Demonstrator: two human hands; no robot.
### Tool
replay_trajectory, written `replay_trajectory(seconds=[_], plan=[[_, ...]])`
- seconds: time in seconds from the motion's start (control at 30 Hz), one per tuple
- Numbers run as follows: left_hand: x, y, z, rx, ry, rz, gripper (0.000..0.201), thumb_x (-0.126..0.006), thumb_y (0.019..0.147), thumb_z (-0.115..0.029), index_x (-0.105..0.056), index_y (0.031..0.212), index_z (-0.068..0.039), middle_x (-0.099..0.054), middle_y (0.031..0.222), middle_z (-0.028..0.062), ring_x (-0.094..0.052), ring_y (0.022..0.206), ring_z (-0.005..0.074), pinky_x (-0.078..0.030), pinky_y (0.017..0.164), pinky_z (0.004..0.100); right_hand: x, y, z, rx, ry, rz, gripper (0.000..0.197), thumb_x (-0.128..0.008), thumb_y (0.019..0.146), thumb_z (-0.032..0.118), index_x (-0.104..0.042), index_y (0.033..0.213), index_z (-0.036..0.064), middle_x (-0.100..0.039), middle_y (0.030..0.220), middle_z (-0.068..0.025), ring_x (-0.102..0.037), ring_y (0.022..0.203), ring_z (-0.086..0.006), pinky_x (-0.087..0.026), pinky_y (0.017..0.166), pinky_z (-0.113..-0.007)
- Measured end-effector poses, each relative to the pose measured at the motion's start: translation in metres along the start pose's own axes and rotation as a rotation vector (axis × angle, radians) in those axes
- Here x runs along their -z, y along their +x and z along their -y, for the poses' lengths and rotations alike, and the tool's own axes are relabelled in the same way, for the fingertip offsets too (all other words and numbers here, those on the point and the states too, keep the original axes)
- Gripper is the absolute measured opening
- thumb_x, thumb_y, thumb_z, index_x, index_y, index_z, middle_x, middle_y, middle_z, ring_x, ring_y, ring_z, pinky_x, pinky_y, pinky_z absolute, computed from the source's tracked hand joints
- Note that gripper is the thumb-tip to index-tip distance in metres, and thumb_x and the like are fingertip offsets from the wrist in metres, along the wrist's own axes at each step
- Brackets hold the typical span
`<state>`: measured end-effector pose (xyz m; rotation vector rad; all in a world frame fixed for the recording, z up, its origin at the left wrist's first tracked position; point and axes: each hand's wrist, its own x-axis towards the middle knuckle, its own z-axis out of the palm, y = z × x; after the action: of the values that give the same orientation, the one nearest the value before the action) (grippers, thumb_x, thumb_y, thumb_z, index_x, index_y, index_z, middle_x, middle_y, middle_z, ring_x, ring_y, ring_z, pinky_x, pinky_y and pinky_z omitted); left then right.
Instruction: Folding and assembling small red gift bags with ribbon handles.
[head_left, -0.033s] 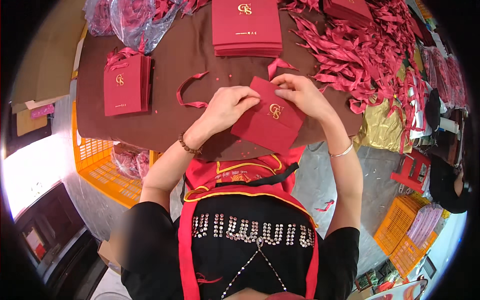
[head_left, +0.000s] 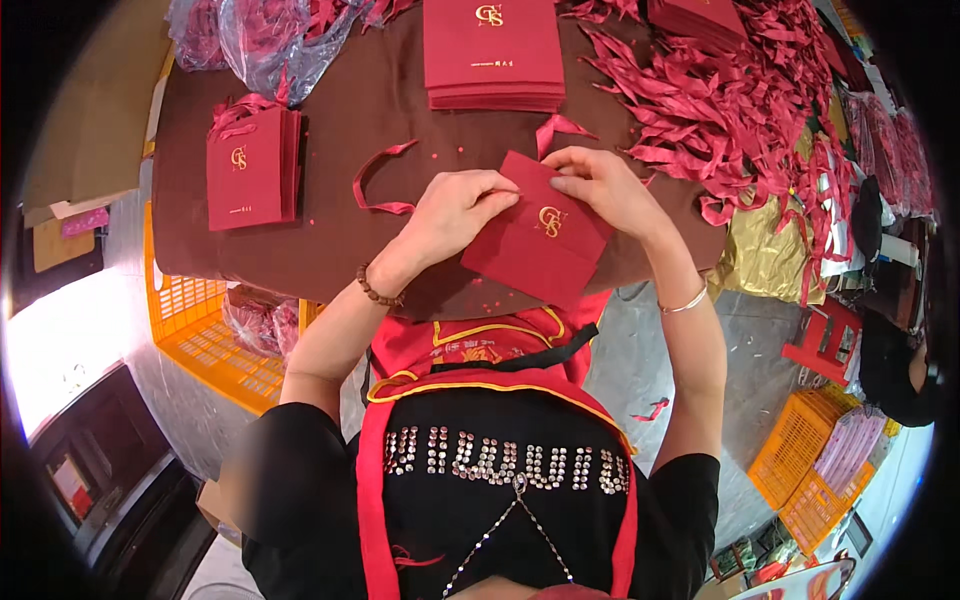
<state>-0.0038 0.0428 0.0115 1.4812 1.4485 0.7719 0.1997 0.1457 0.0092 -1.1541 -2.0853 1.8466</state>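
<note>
A small flat red paper bag with a gold emblem lies tilted at the table's near edge, between my hands. My left hand pinches its upper left edge between thumb and fingers. At the upper right edge, my right hand is closed on the bag with thumb and forefinger. A red ribbon rises just beyond the bag's top; whether it is threaded through is hidden by the fingers. Another loose ribbon curls on the cloth left of my left hand.
A stack of red bags sits at the far middle of the brown-covered table. Bags with ribbon handles stand at left. Ribbons heap at right; plastic-wrapped bundles lie far left. An orange crate is below the left side.
</note>
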Motion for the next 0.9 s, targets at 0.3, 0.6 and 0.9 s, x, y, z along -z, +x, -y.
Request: replay_trajectory(seconds=[0.3,0.6,0.9], plan=[[-0.004,-0.004,0.000,-0.026,0.060,-0.118,0.016,-0.061,0.085,-0.010,-0.065,0.095,0.001,-0.067,0.090,0.0113,-0.064,0.082,0.0180,-0.048,0.073,0.0280,-0.003,-0.005,-0.002,-0.011,0.104,0.041,0.027,-0.050,0.091,0.011,-0.057,0.113,-0.0032,-0.062,0.097,-0.0010,-0.055,0.087,-0.0060,-0.045,0.079,-0.022],[-0.010,-0.005,0.004,-0.109,0.036,-0.157,0.027,-0.064,0.082,-0.007,-0.061,0.109,-0.003,-0.066,0.089,0.0109,-0.062,0.081,0.0129,-0.048,0.073,0.0264,-0.005,-0.006,-0.002,-0.076,0.186,0.057,0.028,-0.050,0.092,0.012,-0.057,0.114,-0.0037,-0.062,0.099,-0.0013,-0.056,0.089,-0.0064,-0.045,0.081,-0.022],[-0.001,-0.006,0.004,-0.019,-0.115,0.055,0.031,-0.064,0.081,-0.005,-0.061,0.112,-0.005,-0.058,0.081,0.0055,-0.056,0.074,0.0113,-0.047,0.070,0.0251,-0.005,-0.006,-0.002,-0.063,0.143,0.049,0.028,-0.051,0.092,0.012,-0.056,0.115,-0.0035,-0.062,0.098,-0.0013,-0.056,0.088,-0.0061,-0.046,0.080,-0.022]])
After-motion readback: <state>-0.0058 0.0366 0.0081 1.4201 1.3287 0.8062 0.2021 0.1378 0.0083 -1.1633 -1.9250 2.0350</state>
